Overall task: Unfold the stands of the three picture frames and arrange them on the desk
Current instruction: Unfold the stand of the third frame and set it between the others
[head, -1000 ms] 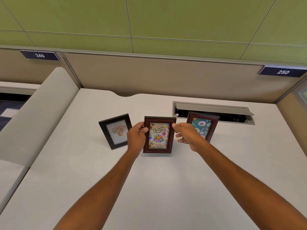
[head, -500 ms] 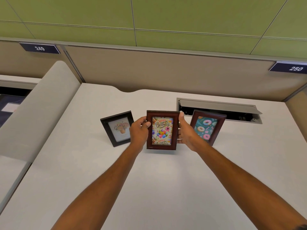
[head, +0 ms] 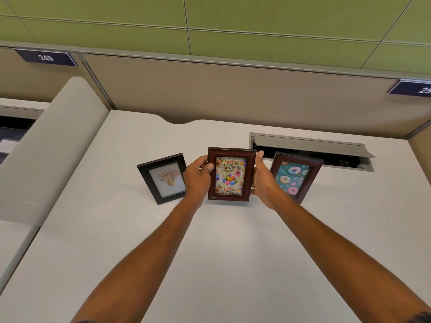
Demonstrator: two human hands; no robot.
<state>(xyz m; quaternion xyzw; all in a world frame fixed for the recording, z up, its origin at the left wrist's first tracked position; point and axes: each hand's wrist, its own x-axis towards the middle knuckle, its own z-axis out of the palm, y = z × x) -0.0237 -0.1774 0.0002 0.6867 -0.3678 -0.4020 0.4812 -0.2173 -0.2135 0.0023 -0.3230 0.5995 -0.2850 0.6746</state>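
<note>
Three picture frames stand upright in a row on the white desk [head: 221,252]. The middle one, a dark red birthday frame [head: 229,174], rests with its bottom edge on the desk. My left hand [head: 198,177] grips its left side, thumb on the front. My right hand [head: 262,180] holds its right side, with the fingers behind it. A black frame with a flower picture [head: 164,178] leans back on the left. On the right stands a dark red donut frame [head: 296,177], partly hidden by my right hand. Their stands are hidden behind them.
An open cable hatch [head: 310,148] is set into the desk behind the donut frame. A beige partition wall [head: 233,94] runs along the back, with number plates 249 [head: 46,57] and 250. A rounded grey divider [head: 53,145] borders the desk's left side.
My right hand has shifted from the frame's top right corner to its right side, fingers behind. The birthday frame now stands straighter on the desk. The view has moved slightly closer.
</note>
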